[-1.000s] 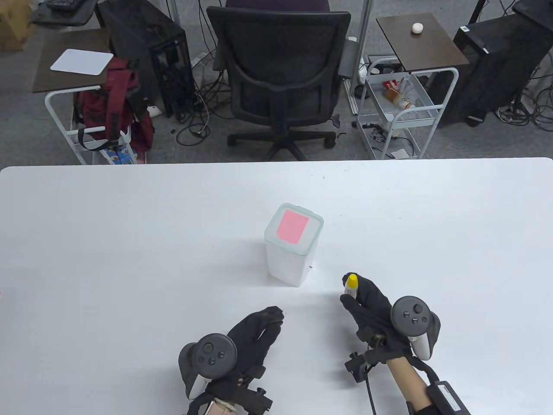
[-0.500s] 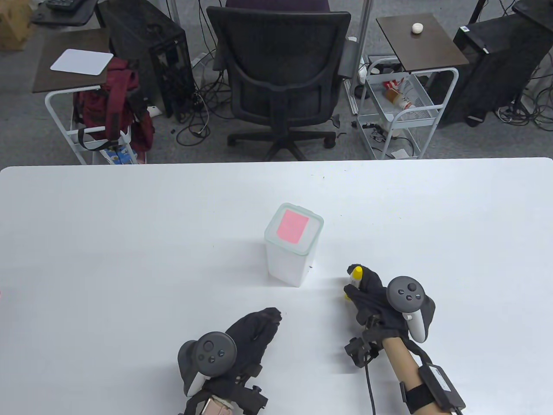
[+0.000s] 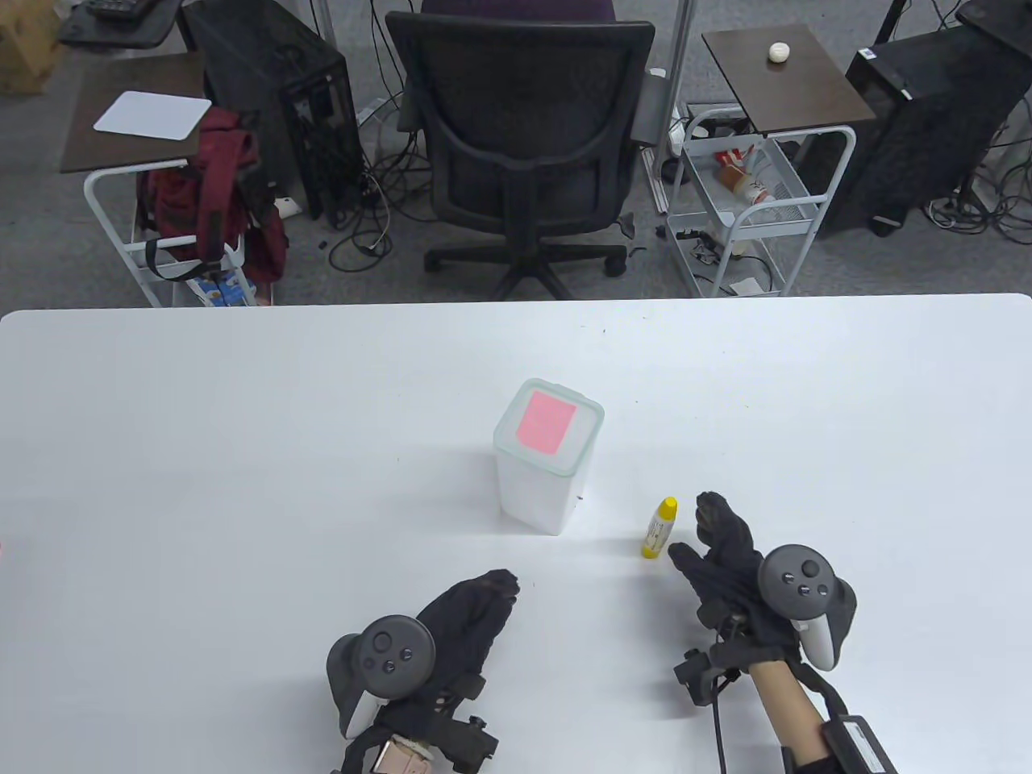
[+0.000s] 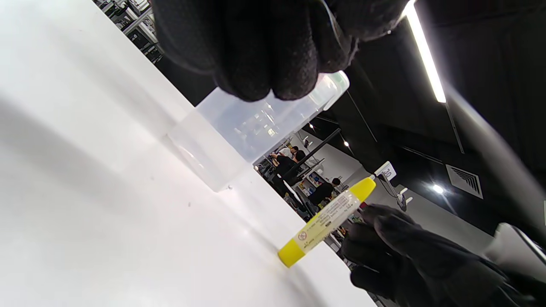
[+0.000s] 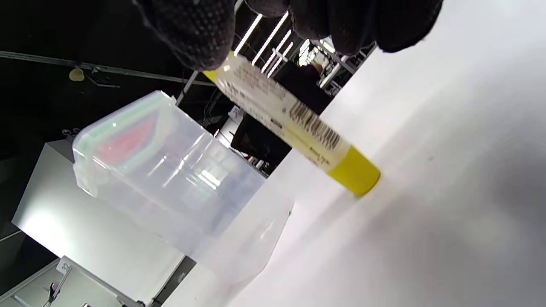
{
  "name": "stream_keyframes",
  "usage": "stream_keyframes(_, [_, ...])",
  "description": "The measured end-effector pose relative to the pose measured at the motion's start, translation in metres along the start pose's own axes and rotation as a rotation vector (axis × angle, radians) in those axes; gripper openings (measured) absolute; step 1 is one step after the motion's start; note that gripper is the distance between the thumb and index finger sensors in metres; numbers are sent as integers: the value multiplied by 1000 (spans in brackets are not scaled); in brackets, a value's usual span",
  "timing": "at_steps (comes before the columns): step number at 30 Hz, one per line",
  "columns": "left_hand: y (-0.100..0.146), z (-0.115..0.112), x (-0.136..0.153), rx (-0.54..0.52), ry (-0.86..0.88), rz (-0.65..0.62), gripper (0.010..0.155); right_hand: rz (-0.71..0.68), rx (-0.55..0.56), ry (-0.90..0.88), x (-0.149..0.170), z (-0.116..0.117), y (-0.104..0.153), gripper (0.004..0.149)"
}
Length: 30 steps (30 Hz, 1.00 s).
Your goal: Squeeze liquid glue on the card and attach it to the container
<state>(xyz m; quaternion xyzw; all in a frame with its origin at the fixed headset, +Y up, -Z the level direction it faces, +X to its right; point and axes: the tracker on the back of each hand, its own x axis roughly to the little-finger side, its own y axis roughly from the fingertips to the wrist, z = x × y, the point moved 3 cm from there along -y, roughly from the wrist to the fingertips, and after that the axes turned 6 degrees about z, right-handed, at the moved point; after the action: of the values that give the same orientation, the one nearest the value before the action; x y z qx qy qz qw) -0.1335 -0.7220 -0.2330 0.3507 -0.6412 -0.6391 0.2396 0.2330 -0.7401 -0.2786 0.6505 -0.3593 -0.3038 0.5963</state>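
i see the glue tube (image 3: 659,527) standing upright on the table (image 3: 242,451), just right of the clear container (image 3: 542,476), whose lid carries the pink card (image 3: 547,425). my right hand (image 3: 726,556) sits just beside the tube with fingers spread, gripping nothing. my left hand (image 3: 468,621) rests on the table nearer me, fingers curled loosely and holding nothing.
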Motion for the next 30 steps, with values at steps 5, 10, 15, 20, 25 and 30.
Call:
stream_keyframes(5, [0, -1, 1, 5, 7, 8, 46, -79, 113, -38, 0, -8, 30, 55])
stream_keyframes(10, [1, 1, -1, -21, -24, -5, 45, -179, 45, 18, -8, 13, 39, 37])
stream_keyframes(15, [1, 0, 1, -13, -19, 4, 45, -237, -16, 56, -12, 31, 42, 37])
stream_keyframes(20, [-1, -2, 3, 0, -33, 7, 45, -250, -14, 68, -13, 33, 43, 37])
stream_keyframes(25, [-1, 3, 4, -15, -13, 15, 45, -249, 3, 44, -14, 28, 43, 37])
stream_keyframes(30, [-2, 29, -12, -143, -31, -24, 45, -309, 94, -2, -32, 1, 42, 36])
